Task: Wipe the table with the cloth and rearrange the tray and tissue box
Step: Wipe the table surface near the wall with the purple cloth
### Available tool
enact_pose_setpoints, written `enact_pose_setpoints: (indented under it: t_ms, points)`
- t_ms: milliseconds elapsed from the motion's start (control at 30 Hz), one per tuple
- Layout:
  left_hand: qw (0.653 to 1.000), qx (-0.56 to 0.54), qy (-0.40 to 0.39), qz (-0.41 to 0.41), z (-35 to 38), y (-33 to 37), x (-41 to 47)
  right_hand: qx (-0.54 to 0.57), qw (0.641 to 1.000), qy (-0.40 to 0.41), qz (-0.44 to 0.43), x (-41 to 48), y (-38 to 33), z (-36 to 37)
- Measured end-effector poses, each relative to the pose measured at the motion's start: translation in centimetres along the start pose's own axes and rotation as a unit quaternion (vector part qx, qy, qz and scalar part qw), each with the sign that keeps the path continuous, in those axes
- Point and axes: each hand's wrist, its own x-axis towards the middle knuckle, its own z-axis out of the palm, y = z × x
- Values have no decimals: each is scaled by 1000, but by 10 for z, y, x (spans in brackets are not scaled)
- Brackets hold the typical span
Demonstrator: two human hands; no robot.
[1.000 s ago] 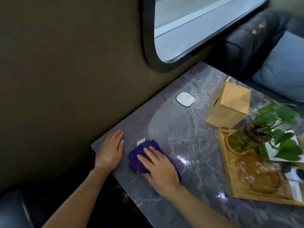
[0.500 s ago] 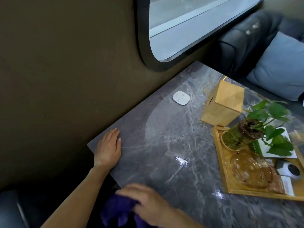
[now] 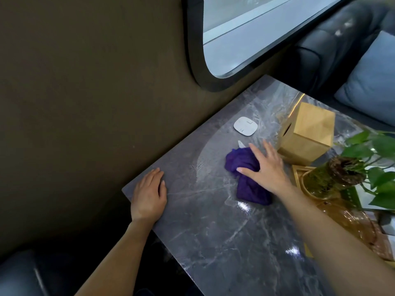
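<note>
A crumpled purple cloth lies on the grey marble table, near its middle. My right hand presses flat on the cloth with fingers spread, just left of the wooden tissue box. My left hand rests palm down on the table's near left corner, holding nothing. The wooden tray sits at the right edge of view, behind my right forearm, carrying a potted plant and an amber glass dish.
A small white square device lies near the wall, beyond the cloth. A tiny white scrap lies beside the cloth. The dark wall and a window run along the table's left side. A dark sofa with a blue cushion stands behind.
My right hand has carried the cloth from the table's near edge up to the middle, close to the tissue box. The left hand has stayed on the corner.
</note>
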Motion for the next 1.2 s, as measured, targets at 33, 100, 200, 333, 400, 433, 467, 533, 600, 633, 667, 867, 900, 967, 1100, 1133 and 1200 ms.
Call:
enact_pose_setpoints:
  t_ms: [33, 100, 200, 333, 400, 433, 467, 533, 600, 633, 667, 867, 900, 967, 1100, 1133, 1200]
  points:
    - [1000, -1, 0, 0, 1, -1, 0, 15, 1000, -11, 11, 2, 0, 5]
    - [1000, -3, 0, 2, 1, -2, 0, 44, 999, -13, 24, 2, -2, 19]
    - [1000, -2, 2, 3, 2, -2, -1, 103, 994, 22, 27, 0, -6, 30]
    - [1000, 11, 3, 2, 3, -3, 0, 107, 993, 39, 14, -8, -15, 41]
    - [1000, 13, 1, -2, 3, -2, 0, 112, 993, 37, -13, -22, -27, 51]
    - [1000, 15, 1, -2, 3, -1, 0, 117, 992, 39, -35, -31, -35, 56]
    - [1000, 16, 1, 1, 3, -1, 0, 123, 990, 35, -57, -41, -43, 62]
    - [1000, 15, -2, 4, 2, 0, 1, 135, 986, 2, -96, -61, -61, 72]
    - [1000, 18, -8, -4, 0, 1, 1, 136, 979, -36, -148, -85, -78, 82]
    - [1000, 20, -9, -5, 0, 2, 0, 135, 974, -47, -177, -97, -86, 87]
    - [1000, 21, -9, -3, 0, 2, 0, 137, 968, -60, -203, -109, -92, 92]
    - [1000, 22, -19, 11, -1, 4, -2, 182, 917, -189, -300, -160, -112, 102]
    - [999, 23, -18, 14, -1, 4, -2, 187, 909, -208, -310, -166, -113, 101]
    - [999, 32, -25, 18, -2, 4, -2, 195, 894, -246, -321, -178, -113, 99]
    - [998, 35, -59, 7, -5, 6, -2, 253, 885, -294, -258, -197, -97, 79]
    - [997, 35, -70, -1, -6, 8, -1, 269, 890, -286, -234, -200, -88, 72]
    - [994, 53, -90, -19, -4, 18, -3, 287, 905, -250, -187, -206, -64, 59]
